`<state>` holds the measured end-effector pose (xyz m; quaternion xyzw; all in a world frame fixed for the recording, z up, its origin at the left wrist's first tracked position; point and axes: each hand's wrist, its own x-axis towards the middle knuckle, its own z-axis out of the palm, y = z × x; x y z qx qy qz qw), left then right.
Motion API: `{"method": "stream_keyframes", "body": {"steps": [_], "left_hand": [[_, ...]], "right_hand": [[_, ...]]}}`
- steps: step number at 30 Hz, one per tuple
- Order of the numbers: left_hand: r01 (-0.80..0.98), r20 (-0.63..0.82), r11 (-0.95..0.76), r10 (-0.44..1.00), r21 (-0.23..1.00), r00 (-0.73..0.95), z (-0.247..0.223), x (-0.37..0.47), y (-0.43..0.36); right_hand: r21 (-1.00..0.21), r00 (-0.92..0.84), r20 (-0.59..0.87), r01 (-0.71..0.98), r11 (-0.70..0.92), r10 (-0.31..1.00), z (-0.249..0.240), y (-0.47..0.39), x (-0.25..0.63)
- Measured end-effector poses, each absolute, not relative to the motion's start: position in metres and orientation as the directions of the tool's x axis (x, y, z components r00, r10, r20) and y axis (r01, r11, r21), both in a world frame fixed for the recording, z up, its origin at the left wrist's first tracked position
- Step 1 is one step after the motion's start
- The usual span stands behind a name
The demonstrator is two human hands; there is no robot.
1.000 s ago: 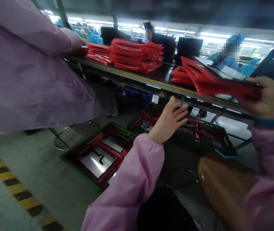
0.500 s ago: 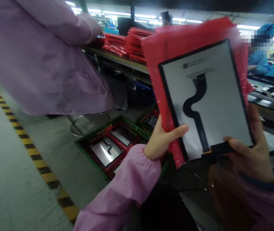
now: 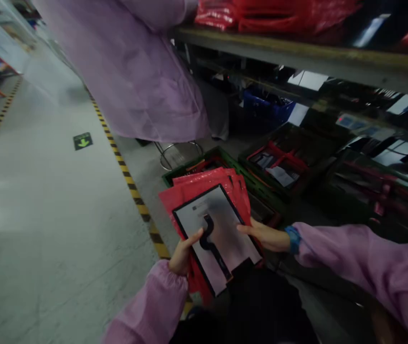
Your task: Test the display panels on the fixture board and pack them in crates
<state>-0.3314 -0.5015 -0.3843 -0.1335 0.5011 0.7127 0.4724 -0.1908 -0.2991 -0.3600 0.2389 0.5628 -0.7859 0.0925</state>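
Note:
Both my hands grip a stack made of a display panel (image 3: 225, 229) on top of several red bubble-wrap pouches (image 3: 175, 196). The panel has a pale back, a black border and a black curved flex cable (image 3: 208, 239). My left hand (image 3: 182, 253) holds the lower left edge, its thumb on the panel near the cable. On the right edge, my right hand (image 3: 266, 235) is closed, thumb over the panel. The remaining fingers of both hands are hidden under the stack. Below and beyond it, a green crate (image 3: 221, 154) is partly covered by the pouches.
A second green crate (image 3: 261, 184) with red dividers stands on the floor to the right. Red pouches (image 3: 275, 16) lie on a bench (image 3: 297, 57) above. A person in a pink coat (image 3: 146, 86) is ahead on the left. Striped tape (image 3: 128, 177) marks the floor.
The stack has come down and left, from raised in front of me to low over the green crate. Both hands have moved with it, still holding. My view has tilted down.

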Motion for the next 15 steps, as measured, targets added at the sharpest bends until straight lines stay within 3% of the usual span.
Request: {"method": "stream_keyframes", "body": {"steps": [5, 8, 15], "left_hand": [[-0.829, -0.730, -0.068, 0.439, 0.555, -0.525, -0.411, -0.324, -0.499], [-0.826, -0.740, -0.096, 0.396, 0.555, -0.543, -0.421, -0.338, -0.492], [-0.684, -0.632, -0.162, 0.278, 0.712, -0.724, -0.457, -0.366, -0.457]], "right_hand": [[-0.711, -0.761, -0.640, 0.535, -0.456, 0.106, -0.421, -0.304, -0.226], [-0.729, -0.766, -0.630, 0.529, -0.434, 0.126, -0.441, -0.295, -0.247], [-0.789, -0.788, -0.595, 0.534, -0.304, 0.161, -0.469, -0.264, -0.277]]}}
